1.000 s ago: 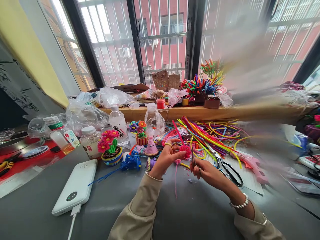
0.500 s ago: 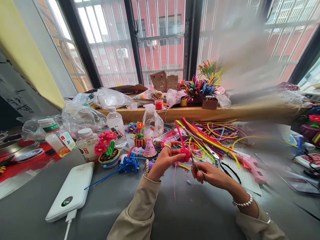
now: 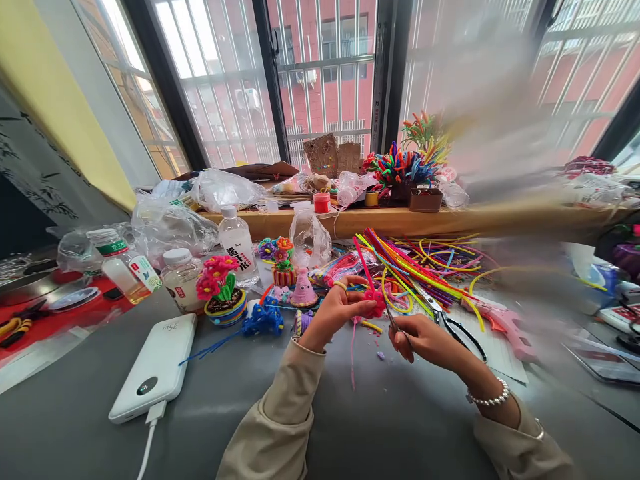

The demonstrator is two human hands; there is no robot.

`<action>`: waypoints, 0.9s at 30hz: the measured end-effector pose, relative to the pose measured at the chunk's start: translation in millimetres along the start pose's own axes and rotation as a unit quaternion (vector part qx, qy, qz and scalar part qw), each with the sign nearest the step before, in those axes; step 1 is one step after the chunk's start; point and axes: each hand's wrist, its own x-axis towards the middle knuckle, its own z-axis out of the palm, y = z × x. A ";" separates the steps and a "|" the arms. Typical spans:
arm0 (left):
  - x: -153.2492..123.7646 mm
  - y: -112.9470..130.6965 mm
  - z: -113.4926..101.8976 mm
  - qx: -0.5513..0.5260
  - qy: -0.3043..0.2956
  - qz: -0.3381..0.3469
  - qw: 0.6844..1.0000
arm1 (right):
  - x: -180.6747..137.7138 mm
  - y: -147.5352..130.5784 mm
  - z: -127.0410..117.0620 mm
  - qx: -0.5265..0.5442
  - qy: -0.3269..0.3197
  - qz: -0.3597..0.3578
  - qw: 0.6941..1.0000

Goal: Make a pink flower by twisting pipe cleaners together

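Across one grey table (image 3: pixel 390 427), past three bottles (image 3: pixel 239 253), amber liquid (image 3: pixel 135 291) in the leftmost, and one white power bank (image 3: pixel 155 367). On to left hand (image 3: pixel 337 310) and right hand (image 3: pixel 423 340), apart, both nearly closed. Now one blue-and-yellow pot (image 3: pixel 226 316), pink flowers (image 3: pixel 219 275) inside. Then one pink fuzzy piece (image 3: pixel 376 302), pinched in the left, above the table. Lastly one slim metal tool (image 3: pixel 391 320), clasped in the right.

The pink piece (image 3: pixel 375 304) looks fuzzy, the sleeves (image 3: pixel 280 413) matt cloth, the power bank (image 3: pixel 159 360) smooth plastic.
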 end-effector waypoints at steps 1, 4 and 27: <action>0.0 -0.1 -0.2 -0.002 0.001 0.000 1.000 | 0.4 -0.4 0.5 0.006 0.003 0.000 1.000; 0.3 -0.5 -0.8 -0.004 0.001 0.001 1.000 | 1.8 1.2 2.4 0.021 0.012 -0.003 1.000; 0.0 -2.9 -2.4 -0.031 -0.004 0.033 0.999 | 4.5 5.5 5.4 -0.043 0.033 -0.008 0.999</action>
